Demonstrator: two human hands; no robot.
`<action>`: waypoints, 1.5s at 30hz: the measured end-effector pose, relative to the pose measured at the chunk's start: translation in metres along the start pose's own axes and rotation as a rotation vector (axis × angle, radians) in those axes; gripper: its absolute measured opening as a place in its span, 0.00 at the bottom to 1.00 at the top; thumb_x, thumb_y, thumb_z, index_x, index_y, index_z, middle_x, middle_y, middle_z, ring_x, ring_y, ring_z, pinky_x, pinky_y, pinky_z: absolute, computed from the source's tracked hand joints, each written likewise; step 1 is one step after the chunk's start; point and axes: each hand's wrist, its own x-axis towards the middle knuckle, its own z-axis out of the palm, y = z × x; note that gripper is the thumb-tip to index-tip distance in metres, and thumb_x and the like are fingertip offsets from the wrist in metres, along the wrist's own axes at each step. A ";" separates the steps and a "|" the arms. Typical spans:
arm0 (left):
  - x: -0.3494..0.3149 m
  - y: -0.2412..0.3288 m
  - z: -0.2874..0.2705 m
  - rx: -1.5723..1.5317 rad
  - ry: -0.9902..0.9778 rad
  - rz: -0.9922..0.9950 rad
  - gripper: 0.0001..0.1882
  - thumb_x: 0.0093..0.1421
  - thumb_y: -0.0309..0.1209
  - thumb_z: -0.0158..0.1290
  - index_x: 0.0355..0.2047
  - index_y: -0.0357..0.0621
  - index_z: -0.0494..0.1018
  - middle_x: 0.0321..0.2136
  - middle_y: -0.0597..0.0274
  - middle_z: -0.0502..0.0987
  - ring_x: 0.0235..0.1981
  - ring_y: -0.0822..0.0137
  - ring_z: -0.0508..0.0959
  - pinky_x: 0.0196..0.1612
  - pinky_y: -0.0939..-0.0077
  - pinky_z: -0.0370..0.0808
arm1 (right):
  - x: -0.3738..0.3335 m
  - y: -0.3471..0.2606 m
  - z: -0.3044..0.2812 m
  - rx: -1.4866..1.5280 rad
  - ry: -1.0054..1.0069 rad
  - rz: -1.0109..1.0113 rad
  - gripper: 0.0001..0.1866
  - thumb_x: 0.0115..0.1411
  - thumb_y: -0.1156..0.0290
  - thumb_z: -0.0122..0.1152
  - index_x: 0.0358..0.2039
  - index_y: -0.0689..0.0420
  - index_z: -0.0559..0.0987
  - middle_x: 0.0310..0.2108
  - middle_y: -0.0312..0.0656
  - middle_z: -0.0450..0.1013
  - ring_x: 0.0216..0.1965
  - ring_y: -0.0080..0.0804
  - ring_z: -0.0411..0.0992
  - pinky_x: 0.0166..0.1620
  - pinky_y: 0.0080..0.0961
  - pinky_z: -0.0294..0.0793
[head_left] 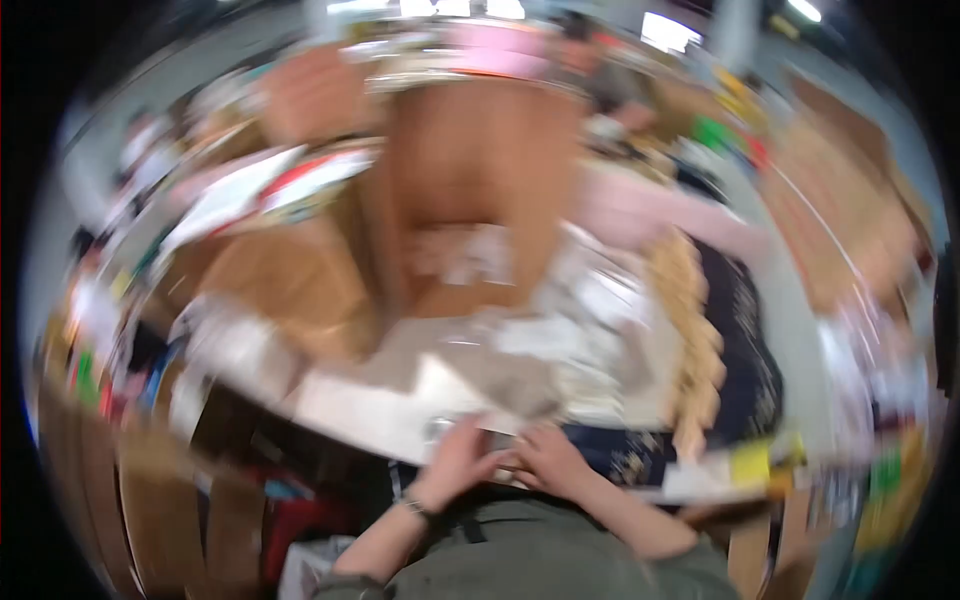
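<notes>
Close together at the table's near edge, just in front of my body, are my left hand (462,462) and my right hand (548,460). The fingers of both are bent inward and nearly meet. Something small and greyish seems to be between them, too blurred to make out. A dark band circles my left wrist. Under and beyond my hands lies white and grey-beige sheet material (375,405). Clear plastic wrapping (590,370) is heaped just beyond my right hand.
An open brown carton (550,190) stands ahead, with pale pieces inside. A brown paper-wrapped bundle (285,285) is at left, a pink roll (660,210) at right. Tan scalloped strips (690,350) lie on dark patterned cloth (745,350). Another person (610,80) is at the far side.
</notes>
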 end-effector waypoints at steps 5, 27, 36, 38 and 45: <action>0.023 -0.037 -0.019 0.478 -0.188 0.409 0.29 0.35 0.40 0.70 0.38 0.45 0.73 0.28 0.56 0.73 0.33 0.51 0.73 0.39 0.55 0.68 | 0.001 -0.007 -0.014 0.051 0.063 -0.007 0.07 0.46 0.70 0.62 0.22 0.57 0.73 0.31 0.51 0.68 0.33 0.48 0.71 0.33 0.41 0.72; 0.005 -0.015 0.000 0.259 -0.032 -0.074 0.32 0.45 0.32 0.66 0.50 0.40 0.67 0.37 0.51 0.74 0.37 0.48 0.77 0.40 0.61 0.75 | -0.010 0.012 -0.040 -0.008 -0.207 0.784 0.20 0.57 0.53 0.61 0.32 0.60 0.74 0.25 0.51 0.75 0.31 0.50 0.76 0.35 0.43 0.75; 0.010 -0.020 -0.043 0.407 -0.416 0.094 0.40 0.42 0.38 0.69 0.55 0.43 0.66 0.37 0.54 0.73 0.37 0.51 0.76 0.39 0.63 0.75 | -0.003 0.027 -0.007 0.006 -0.107 0.831 0.11 0.56 0.64 0.55 0.29 0.59 0.77 0.22 0.52 0.75 0.28 0.52 0.76 0.34 0.47 0.74; 0.024 -0.011 -0.040 0.340 -0.465 0.172 0.39 0.43 0.40 0.69 0.55 0.45 0.67 0.36 0.54 0.73 0.37 0.51 0.76 0.39 0.63 0.75 | 0.002 0.011 0.004 0.030 -0.067 0.773 0.11 0.55 0.63 0.56 0.26 0.58 0.77 0.22 0.52 0.74 0.28 0.52 0.75 0.34 0.46 0.74; 0.109 -0.052 -0.035 0.374 -0.047 0.289 0.24 0.49 0.35 0.63 0.48 0.48 0.75 0.44 0.53 0.76 0.47 0.48 0.74 0.50 0.58 0.72 | -0.010 0.051 -0.069 -0.146 0.159 0.439 0.07 0.55 0.74 0.57 0.36 0.57 0.77 0.30 0.45 0.72 0.35 0.49 0.72 0.40 0.42 0.74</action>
